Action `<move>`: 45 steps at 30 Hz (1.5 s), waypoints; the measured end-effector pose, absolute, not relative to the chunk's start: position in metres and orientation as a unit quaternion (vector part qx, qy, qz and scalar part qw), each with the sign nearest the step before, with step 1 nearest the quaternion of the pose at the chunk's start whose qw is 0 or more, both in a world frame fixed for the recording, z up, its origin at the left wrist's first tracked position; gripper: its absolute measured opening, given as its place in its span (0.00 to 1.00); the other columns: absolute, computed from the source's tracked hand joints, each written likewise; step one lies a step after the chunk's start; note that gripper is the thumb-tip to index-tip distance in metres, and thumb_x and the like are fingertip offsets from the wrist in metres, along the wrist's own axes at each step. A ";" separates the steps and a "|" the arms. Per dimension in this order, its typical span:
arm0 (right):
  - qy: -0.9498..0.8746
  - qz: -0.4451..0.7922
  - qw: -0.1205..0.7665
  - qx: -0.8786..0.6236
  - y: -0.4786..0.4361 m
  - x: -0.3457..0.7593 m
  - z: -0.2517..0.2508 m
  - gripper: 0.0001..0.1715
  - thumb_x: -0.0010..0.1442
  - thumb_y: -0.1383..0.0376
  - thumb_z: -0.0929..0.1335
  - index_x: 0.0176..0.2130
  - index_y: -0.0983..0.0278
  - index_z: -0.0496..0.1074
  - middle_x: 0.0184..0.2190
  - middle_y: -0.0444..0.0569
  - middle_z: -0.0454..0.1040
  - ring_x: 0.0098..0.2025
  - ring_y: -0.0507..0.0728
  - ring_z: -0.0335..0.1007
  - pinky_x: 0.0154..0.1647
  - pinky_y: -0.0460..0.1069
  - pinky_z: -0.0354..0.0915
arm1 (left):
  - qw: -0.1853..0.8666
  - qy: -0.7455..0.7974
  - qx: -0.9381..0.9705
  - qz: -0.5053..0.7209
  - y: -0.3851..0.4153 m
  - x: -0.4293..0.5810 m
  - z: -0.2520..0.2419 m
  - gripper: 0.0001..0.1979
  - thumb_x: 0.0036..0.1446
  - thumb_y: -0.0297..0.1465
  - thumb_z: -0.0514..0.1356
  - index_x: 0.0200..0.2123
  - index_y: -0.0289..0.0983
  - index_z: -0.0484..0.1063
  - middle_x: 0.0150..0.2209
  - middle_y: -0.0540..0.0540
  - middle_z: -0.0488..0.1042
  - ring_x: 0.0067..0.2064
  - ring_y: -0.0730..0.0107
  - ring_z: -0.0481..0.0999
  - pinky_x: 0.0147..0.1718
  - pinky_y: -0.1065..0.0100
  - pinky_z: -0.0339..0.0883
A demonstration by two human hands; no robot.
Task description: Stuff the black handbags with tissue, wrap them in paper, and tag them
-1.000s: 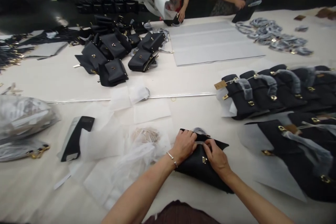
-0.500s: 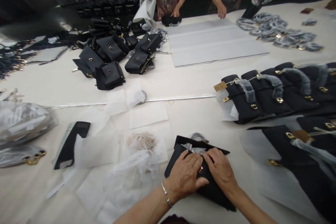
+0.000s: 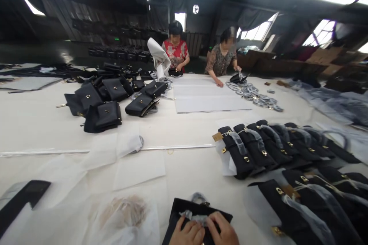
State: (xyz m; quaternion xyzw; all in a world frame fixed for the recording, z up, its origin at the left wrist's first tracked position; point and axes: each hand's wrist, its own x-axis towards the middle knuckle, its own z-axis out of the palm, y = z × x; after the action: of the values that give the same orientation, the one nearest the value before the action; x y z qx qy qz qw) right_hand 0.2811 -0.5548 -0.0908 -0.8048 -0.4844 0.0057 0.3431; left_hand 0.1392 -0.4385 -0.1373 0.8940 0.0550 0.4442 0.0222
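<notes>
A black handbag (image 3: pixel 178 214) lies at the bottom middle of the head view, its flap (image 3: pixel 201 206) folded back. Crinkled translucent wrapping (image 3: pixel 198 219) shows at its mouth, and a wrapped loop handle (image 3: pixel 199 198) sticks out beyond the flap. My left hand (image 3: pixel 187 234) grips the near side of the bag, its curled fingertips at the wrapping. Close on its right, my right hand (image 3: pixel 222 231) holds the same edge with bent fingers. The frame's lower edge cuts off both hands and the bag's lower part.
Finished black handbags (image 3: pixel 258 143) with wrapped handles stand in rows at right. More black bags (image 3: pixel 115 90) are piled at far left. White tissue sheets (image 3: pixel 140 170) and a crumpled clear bag (image 3: pixel 126 214) lie left of my hands. Two people work across the table beside a grey sheet (image 3: pixel 209 95).
The view has tilted up, so my hands and the handbag sit lower in the frame and the co-workers and room show. Both hands stay on the bag's mouth.
</notes>
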 end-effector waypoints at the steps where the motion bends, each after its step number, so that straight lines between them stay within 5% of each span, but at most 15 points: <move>1: -0.469 0.012 0.360 -0.806 -0.545 0.299 -0.064 0.25 0.69 0.50 0.58 0.28 0.58 0.70 0.23 0.44 0.74 0.24 0.55 0.73 0.25 0.46 0.71 | 0.026 0.050 0.897 0.439 -0.437 0.139 -0.133 0.11 0.68 0.35 0.52 0.36 0.44 0.74 0.31 0.58 0.80 0.30 0.73 0.76 0.43 0.68 0.68; 6: -0.286 -0.085 0.515 -0.804 -0.487 0.401 0.141 0.31 0.61 0.42 0.64 0.44 0.64 0.75 0.33 0.56 0.79 0.37 0.64 0.76 0.39 0.59 0.73 | 0.155 0.055 0.962 0.216 -0.438 0.119 -0.073 0.15 0.65 0.44 0.54 0.49 0.43 0.70 0.44 0.54 0.80 0.44 0.70 0.77 0.55 0.64 0.62; 9: -0.317 -0.011 0.507 -0.802 -0.479 0.430 0.194 0.24 0.61 0.46 0.66 0.45 0.60 0.76 0.38 0.53 0.79 0.44 0.62 0.75 0.51 0.57 0.69 | 0.232 0.095 0.962 0.109 -0.441 0.111 -0.038 0.16 0.68 0.42 0.52 0.54 0.45 0.67 0.52 0.53 0.77 0.53 0.69 0.74 0.62 0.59 0.54; 15: -0.471 0.322 0.292 -0.768 -0.527 0.342 0.074 0.31 0.43 0.63 0.76 0.49 0.59 0.77 0.49 0.50 0.78 0.51 0.66 0.74 0.56 0.60 0.67 | 0.273 0.098 0.955 0.064 -0.441 0.111 -0.030 0.18 0.67 0.42 0.53 0.56 0.41 0.68 0.54 0.47 0.75 0.56 0.65 0.72 0.63 0.56 0.51; 20: -0.425 0.323 0.334 -0.777 -0.535 0.293 -0.007 0.22 0.52 0.60 0.70 0.48 0.58 0.78 0.50 0.47 0.78 0.54 0.62 0.72 0.59 0.57 0.65 | 0.251 0.088 0.962 0.066 -0.442 0.111 -0.030 0.19 0.67 0.42 0.53 0.55 0.39 0.68 0.52 0.45 0.76 0.55 0.64 0.72 0.62 0.57 0.53; 28: -0.409 0.257 0.326 -0.813 -0.540 0.251 0.008 0.15 0.60 0.56 0.65 0.39 0.56 0.80 0.41 0.47 0.81 0.44 0.62 0.77 0.50 0.56 0.68 | 0.251 0.097 0.961 0.068 -0.445 0.113 -0.032 0.17 0.68 0.42 0.52 0.52 0.38 0.70 0.49 0.44 0.77 0.53 0.58 0.73 0.56 0.53 0.59; 35: -0.336 0.173 0.405 -0.832 -0.576 0.218 -0.018 0.20 0.61 0.51 0.66 0.44 0.59 0.78 0.45 0.50 0.80 0.48 0.62 0.75 0.55 0.56 0.67 | 0.256 0.086 0.959 0.084 -0.448 0.115 -0.036 0.19 0.68 0.43 0.51 0.45 0.36 0.74 0.41 0.43 0.79 0.46 0.58 0.76 0.52 0.53 0.62; 41: -0.367 0.100 0.396 -0.836 -0.584 0.221 -0.037 0.28 0.61 0.44 0.64 0.46 0.62 0.77 0.47 0.52 0.78 0.49 0.64 0.74 0.56 0.56 0.66 | 0.247 0.031 0.951 0.182 -0.442 0.087 -0.022 0.15 0.68 0.40 0.53 0.42 0.37 0.74 0.44 0.44 0.79 0.49 0.67 0.75 0.53 0.64 0.64; 45: -0.338 0.122 0.355 -0.863 -0.578 0.228 -0.034 0.35 0.57 0.39 0.62 0.49 0.59 0.76 0.47 0.51 0.78 0.50 0.67 0.74 0.53 0.59 0.67 | 0.198 0.239 0.900 0.307 -0.408 0.015 -0.006 0.10 0.65 0.30 0.55 0.47 0.39 0.73 0.48 0.44 0.77 0.56 0.66 0.72 0.57 0.61 0.62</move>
State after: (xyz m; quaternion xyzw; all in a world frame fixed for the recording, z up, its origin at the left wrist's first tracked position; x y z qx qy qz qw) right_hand 0.2282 -0.5784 -0.0336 -0.8628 -0.3383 0.1218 0.3554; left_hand 0.0152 -0.4083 -0.0065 0.8997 0.2386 0.3070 0.1983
